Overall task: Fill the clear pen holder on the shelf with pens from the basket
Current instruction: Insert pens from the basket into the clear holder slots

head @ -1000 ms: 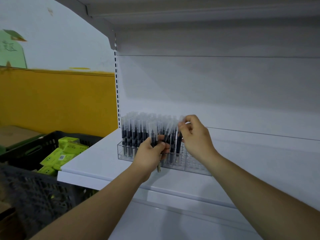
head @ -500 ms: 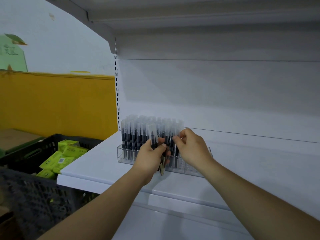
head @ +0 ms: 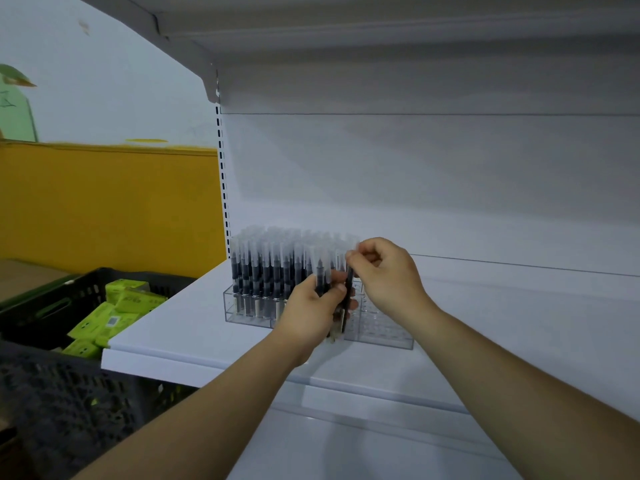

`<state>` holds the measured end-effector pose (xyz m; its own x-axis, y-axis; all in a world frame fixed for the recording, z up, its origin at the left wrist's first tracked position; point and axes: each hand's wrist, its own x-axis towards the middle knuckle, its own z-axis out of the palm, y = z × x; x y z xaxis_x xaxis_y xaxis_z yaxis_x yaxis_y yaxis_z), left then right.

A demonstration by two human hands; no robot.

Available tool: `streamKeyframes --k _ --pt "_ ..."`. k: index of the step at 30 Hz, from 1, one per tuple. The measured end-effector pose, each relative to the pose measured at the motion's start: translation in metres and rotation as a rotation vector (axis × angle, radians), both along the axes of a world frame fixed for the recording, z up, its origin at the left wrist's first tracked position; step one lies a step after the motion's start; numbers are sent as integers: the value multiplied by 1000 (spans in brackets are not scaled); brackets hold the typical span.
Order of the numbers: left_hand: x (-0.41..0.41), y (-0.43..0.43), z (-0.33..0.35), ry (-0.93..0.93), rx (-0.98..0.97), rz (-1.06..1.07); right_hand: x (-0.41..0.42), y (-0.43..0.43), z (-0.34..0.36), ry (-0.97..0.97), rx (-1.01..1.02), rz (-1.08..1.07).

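A clear pen holder (head: 384, 332) stands on the white shelf (head: 180, 323), its left and middle slots packed with upright black pens with frosted caps (head: 263, 261). Its right end shows bare slots. My left hand (head: 311, 308) is in front of the holder, closed around a small bunch of pens (head: 320, 271). My right hand (head: 388, 275) pinches the cap end of one pen (head: 348, 289), held upright just right of the bunch, above the holder's right part.
A black plastic basket (head: 52, 303) with several green boxes (head: 114, 313) sits low at the left, beside the shelf's left edge. Another shelf board hangs overhead. The shelf surface stretches away to the right of the holder.
My right hand, which was lower against the bunch half a second ago, has risen with a single pen pinched by its top. My left hand has kept its place.
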<state>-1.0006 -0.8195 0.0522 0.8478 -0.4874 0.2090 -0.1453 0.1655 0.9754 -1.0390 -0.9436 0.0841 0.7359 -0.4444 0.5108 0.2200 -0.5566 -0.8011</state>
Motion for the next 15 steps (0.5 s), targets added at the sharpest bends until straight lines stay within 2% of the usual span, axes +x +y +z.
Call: streamKeyframes --k 5,7,15 --pt "9 4 -3 83 -59 88 1 -15 21 -192 220 -39" --pt "12 8 -4 75 -29 102 3 -22 27 -212 185 -68" --pt "12 4 -4 33 110 97 28 -28 16 -69 -2 -91"
